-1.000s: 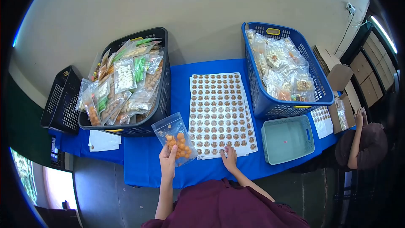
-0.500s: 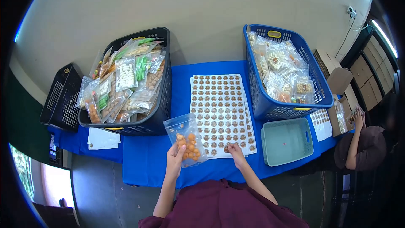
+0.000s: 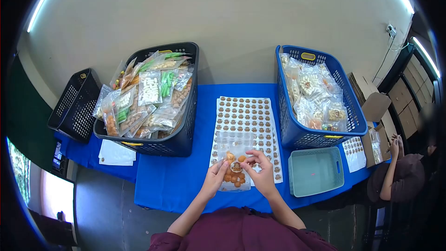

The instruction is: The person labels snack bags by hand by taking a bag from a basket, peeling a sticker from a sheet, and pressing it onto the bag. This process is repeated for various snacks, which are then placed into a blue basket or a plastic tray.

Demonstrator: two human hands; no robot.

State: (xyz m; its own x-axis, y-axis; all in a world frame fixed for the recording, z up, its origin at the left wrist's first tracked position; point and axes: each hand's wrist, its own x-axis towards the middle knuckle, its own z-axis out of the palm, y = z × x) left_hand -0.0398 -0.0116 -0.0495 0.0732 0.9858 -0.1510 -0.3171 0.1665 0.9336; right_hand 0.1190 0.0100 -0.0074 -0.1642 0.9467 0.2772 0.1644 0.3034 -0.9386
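A clear zip pouch [image 3: 238, 188] of round orange-brown snacks is held upright in front of me, over the sheet of round brown stickers [image 3: 247, 116]. My left hand [image 3: 215, 177] pinches the pouch's left side between thumb and fingers. At the pouch's front is a round brown sticker [image 3: 236, 167], with my right hand [image 3: 261, 172] closed at its right edge, thumb and fingertips against it. The pouch covers the lower left part of the sticker sheet.
A dark basket [image 3: 182, 143] heaped with snack pouches stands left, a blue basket [image 3: 309, 140] of stickered pouches right. A green tray [image 3: 316, 174] sits before the blue one. Another dark basket [image 3: 76, 107] stands far left. At right, a person's hands [image 3: 395, 148] are near a cardboard box [image 3: 374, 145].
The pouch has moved right, from beside the sheet to in front of me. My right hand has lifted from the sheet's lower edge to the pouch, bringing the sticker to its front.
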